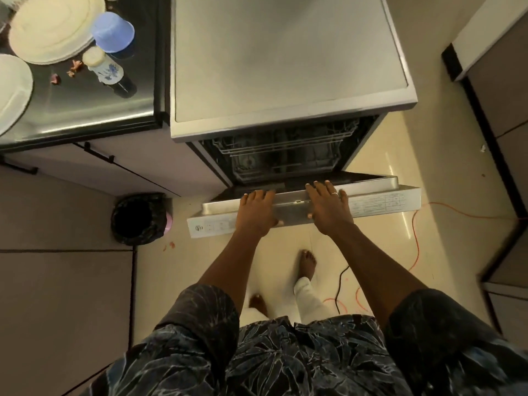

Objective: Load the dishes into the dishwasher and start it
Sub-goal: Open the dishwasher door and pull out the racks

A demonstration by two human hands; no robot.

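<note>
To steady the door (380, 192), left hand (257, 213) is hooking fingers (257, 196) over its edge, right hand (328, 210) is lying flat-fingered alongside; plates (54, 27) are waiting on the worktop (85, 110).

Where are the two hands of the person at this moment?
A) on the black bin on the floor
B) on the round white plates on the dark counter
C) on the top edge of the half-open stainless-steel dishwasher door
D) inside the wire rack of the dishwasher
C: the left hand grips the top edge of the half-open stainless-steel dishwasher door, and the right hand lies flat on that same edge.
</note>
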